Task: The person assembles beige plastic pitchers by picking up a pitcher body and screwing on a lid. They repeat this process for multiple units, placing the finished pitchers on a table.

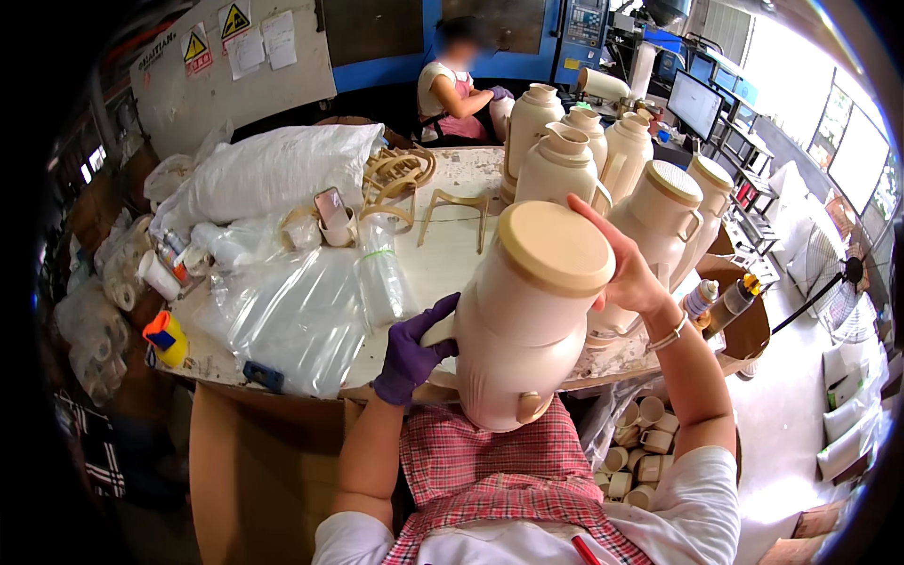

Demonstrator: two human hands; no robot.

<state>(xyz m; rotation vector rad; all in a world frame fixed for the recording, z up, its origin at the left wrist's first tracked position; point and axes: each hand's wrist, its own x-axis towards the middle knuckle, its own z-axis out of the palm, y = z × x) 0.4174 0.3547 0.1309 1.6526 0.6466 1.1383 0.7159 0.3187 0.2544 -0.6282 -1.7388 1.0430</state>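
Cream jug (527, 320) held tilted over table (452, 254) near edge; gloved left hand (411, 356) grips its side; bare right hand (629, 273) steadies the top; probably mid-inspection; next move needs careful turning.

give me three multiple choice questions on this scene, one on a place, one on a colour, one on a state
1. Where does the yellow and orange bottle stand?
A. the table's near left edge
B. among the jugs
C. on the floor

2. What colour is the glove on the left hand?
A. white
B. purple
C. green

3. How is the jug being held?
A. upright on the table
B. tilted, in both hands
C. lying in a box

Answers: 1 A, it sits by the table edge at left. 2 B, the glove is purple. 3 B, the left hand and bare right hand grip the slanted jug.
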